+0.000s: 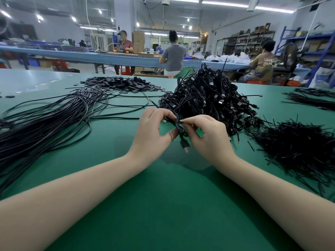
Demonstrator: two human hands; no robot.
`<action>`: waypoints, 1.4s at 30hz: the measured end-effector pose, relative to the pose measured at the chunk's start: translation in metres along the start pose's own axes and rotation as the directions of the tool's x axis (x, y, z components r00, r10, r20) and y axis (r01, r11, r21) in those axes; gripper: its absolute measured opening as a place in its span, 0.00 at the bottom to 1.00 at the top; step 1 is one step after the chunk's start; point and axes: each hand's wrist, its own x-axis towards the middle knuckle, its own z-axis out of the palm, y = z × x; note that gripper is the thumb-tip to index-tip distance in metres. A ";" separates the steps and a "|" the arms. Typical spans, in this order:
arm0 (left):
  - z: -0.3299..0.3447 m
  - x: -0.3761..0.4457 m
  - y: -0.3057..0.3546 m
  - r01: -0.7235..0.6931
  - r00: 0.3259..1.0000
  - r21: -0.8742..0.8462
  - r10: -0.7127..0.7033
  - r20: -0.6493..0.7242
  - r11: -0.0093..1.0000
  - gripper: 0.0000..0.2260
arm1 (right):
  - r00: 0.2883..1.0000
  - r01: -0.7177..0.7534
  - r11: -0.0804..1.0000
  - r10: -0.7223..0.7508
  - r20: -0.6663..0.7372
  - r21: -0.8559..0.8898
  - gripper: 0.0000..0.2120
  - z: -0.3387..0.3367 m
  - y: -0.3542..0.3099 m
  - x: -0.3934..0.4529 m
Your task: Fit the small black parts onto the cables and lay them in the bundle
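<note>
Black cable (181,132) pinched between both hands just in front of the tangled heap of cables (208,98): left hand (154,131) grips it with fingers and thumb curled round, right hand (208,136) pinches it at the fingertips. Looks like the fitting step, though whether a small part is on it can't be told. Cable's long axis runs from the heap toward the person, plug end (186,149) hanging down near the green tabletop (163,205). Next move likely calls for laying it in the straight bundle (45,124), left of the heap; loose parts pile (125,84) sits behind-left of it.
</note>
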 end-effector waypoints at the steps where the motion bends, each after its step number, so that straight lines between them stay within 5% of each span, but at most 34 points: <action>1: 0.000 0.000 0.001 0.011 1.000 0.005 -0.011 -0.008 1.000 0.11 | 1.000 0.000 1.000 0.000 -0.009 0.006 0.06 -0.001 0.000 0.000; 5: 0.002 0.000 0.003 0.102 0.995 -0.078 -0.103 -0.002 0.992 0.07 | 0.995 0.058 0.996 -0.063 -0.077 -0.061 0.03 0.000 -0.001 0.001; 9: 0.000 0.005 0.005 0.343 0.932 -0.284 -0.287 0.220 0.896 0.23 | 0.962 0.235 0.938 -0.262 -0.078 -0.253 0.03 -0.001 -0.002 0.003; 13: -0.007 0.007 0.007 0.568 0.799 -0.421 -0.351 0.489 0.707 0.23 | 0.916 0.350 0.866 -0.397 -0.066 -0.358 0.04 -0.003 -0.001 0.004; 16: -0.005 0.007 0.006 0.546 0.825 -0.404 -0.386 0.413 0.734 0.22 | 0.943 0.265 0.904 -0.315 -0.105 -0.337 0.03 0.000 -0.002 0.002; 19: -0.001 0.006 0.003 0.459 0.888 -0.348 -0.414 0.198 0.817 0.16 | 0.972 0.142 0.945 -0.189 -0.137 -0.296 0.03 0.001 -0.002 0.001; 21: -0.001 0.004 0.000 0.284 0.958 -0.267 -0.284 0.038 0.921 0.05 | 0.979 0.105 0.953 -0.149 -0.137 -0.285 0.04 0.001 -0.002 0.001; 22: -0.001 0.003 -0.001 0.190 0.981 -0.204 -0.196 -0.009 0.960 0.10 | 0.981 0.097 0.954 -0.139 -0.133 -0.282 0.04 0.001 -0.002 0.001; 25: -0.002 0.000 -0.001 -0.013 1.000 -0.078 0.014 0.013 0.997 0.27 | 0.985 0.085 0.958 -0.123 -0.123 -0.273 0.04 0.002 -0.002 0.001; 31: -0.001 0.002 0.000 -0.127 0.992 0.005 0.127 0.007 0.992 0.13 | 0.985 0.083 0.960 -0.120 -0.126 -0.267 0.09 0.001 -0.002 0.001; 36: 0.001 -0.001 0.009 0.003 1.000 -0.164 -0.008 -0.029 0.986 0.04 | 0.972 0.100 0.940 -0.162 -0.170 -0.325 0.05 0.003 -0.003 0.002; 39: 0.003 -0.002 0.013 0.120 0.990 -0.290 -0.135 -0.032 0.949 0.10 | 0.951 0.173 0.915 -0.251 -0.180 -0.363 0.06 0.002 -0.002 0.002; 42: 0.003 0.001 0.016 0.401 0.910 -0.523 -0.394 0.132 0.752 0.19 | 0.907 0.288 0.842 -0.392 -0.152 -0.457 0.06 -0.001 0.000 0.003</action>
